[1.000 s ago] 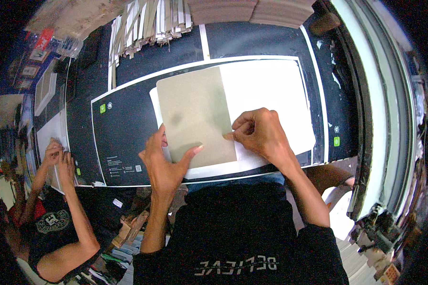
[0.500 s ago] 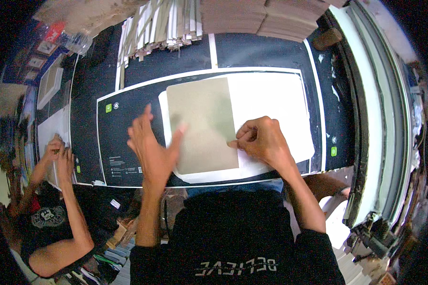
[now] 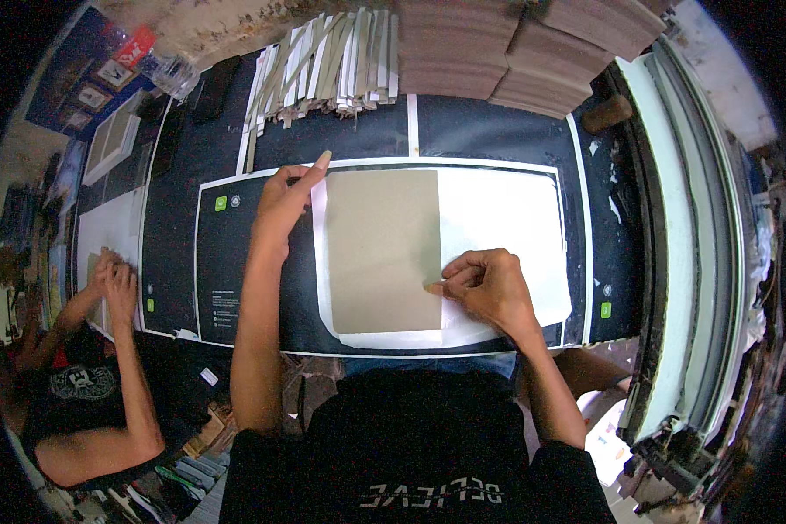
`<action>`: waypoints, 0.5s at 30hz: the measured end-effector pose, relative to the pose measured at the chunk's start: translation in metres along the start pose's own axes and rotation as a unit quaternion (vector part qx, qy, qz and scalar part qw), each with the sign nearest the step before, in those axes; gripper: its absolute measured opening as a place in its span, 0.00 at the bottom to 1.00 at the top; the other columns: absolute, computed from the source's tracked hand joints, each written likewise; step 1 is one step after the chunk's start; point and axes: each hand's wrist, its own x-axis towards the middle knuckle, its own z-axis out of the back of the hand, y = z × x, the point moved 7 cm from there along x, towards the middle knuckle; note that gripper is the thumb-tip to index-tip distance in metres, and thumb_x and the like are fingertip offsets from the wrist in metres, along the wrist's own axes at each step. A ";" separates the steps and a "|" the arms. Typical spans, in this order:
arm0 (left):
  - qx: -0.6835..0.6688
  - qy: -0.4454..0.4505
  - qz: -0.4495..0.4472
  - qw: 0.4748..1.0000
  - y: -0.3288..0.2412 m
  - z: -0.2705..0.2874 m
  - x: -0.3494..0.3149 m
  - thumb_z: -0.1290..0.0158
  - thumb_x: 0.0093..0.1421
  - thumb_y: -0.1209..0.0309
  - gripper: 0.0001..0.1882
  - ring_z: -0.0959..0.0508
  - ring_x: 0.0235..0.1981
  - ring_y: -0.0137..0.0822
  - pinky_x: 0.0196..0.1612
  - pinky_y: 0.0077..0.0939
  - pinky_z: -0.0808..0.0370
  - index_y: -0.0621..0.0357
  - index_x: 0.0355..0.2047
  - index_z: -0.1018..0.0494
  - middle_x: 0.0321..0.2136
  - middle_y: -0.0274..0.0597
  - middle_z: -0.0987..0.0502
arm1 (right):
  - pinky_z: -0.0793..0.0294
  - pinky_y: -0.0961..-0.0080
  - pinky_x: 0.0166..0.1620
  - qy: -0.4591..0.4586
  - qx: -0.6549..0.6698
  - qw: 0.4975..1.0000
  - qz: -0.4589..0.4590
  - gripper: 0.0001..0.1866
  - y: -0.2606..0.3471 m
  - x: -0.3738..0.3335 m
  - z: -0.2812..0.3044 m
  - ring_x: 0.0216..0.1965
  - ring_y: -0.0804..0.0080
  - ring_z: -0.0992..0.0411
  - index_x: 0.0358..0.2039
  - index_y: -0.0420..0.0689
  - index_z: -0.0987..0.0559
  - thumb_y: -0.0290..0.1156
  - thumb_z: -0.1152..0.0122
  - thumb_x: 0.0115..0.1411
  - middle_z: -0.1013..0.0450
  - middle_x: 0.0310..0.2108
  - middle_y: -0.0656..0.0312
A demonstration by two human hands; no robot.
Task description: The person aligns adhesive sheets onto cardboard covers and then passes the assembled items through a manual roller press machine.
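A grey-brown board (image 3: 384,253) lies on the left part of a large white sheet (image 3: 506,210) with rounded corners, its edges showing beyond the board on the left and near sides. My left hand (image 3: 286,205) is at the sheet's far left corner, its fingers curled at the edge and the thumb stretched out; the sheet's left edge looks slightly raised there. At the board's right edge, my right hand (image 3: 489,284) has its fingers bent in a pinch, with one fingertip touching the board. Whatever is between those fingers is hidden.
Beneath the sheet is a dark printed surface (image 3: 236,244) with white lines. Beyond it lie a pile of narrow strips (image 3: 332,70) and stacked brown boards (image 3: 463,44). A long pale machine bar (image 3: 672,218) borders the right. Another person's hands (image 3: 113,284) work at the left.
My left hand has moved away from me to the sheet's far left corner, its spread fingers now curled. My right hand keeps its pinch at the board's edge. The view has shifted slightly.
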 end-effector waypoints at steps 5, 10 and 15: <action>0.007 0.131 -0.058 0.990 -0.013 -0.011 0.024 0.29 0.50 0.51 0.32 0.20 0.43 0.35 0.47 0.29 0.25 0.56 0.49 0.24 0.41 0.45 0.17 | 0.26 0.81 0.23 -0.006 -0.011 1.000 0.014 0.11 0.012 0.000 0.001 0.17 0.80 0.29 0.26 0.34 0.16 0.27 0.20 0.49 0.23 0.16 0.61; 0.076 0.198 -0.202 0.956 -0.037 -0.036 0.030 0.27 0.47 0.71 0.33 0.19 0.45 0.35 0.55 0.33 0.26 0.55 0.53 0.28 0.43 0.43 0.16 | 0.23 0.76 0.23 -0.019 -0.066 0.997 0.018 0.13 0.012 0.004 -0.006 0.18 0.76 0.26 0.25 0.35 0.16 0.29 0.19 0.47 0.21 0.18 0.57; 0.106 0.203 -0.264 0.937 -0.038 -0.047 0.028 0.30 0.47 0.75 0.33 0.20 0.45 0.32 0.56 0.37 0.28 0.55 0.54 0.30 0.38 0.37 0.16 | 0.20 0.69 0.33 -0.011 -0.176 0.984 0.010 0.21 0.024 0.008 -0.011 0.27 0.66 0.21 0.35 0.38 0.17 0.33 0.17 0.43 0.20 0.26 0.55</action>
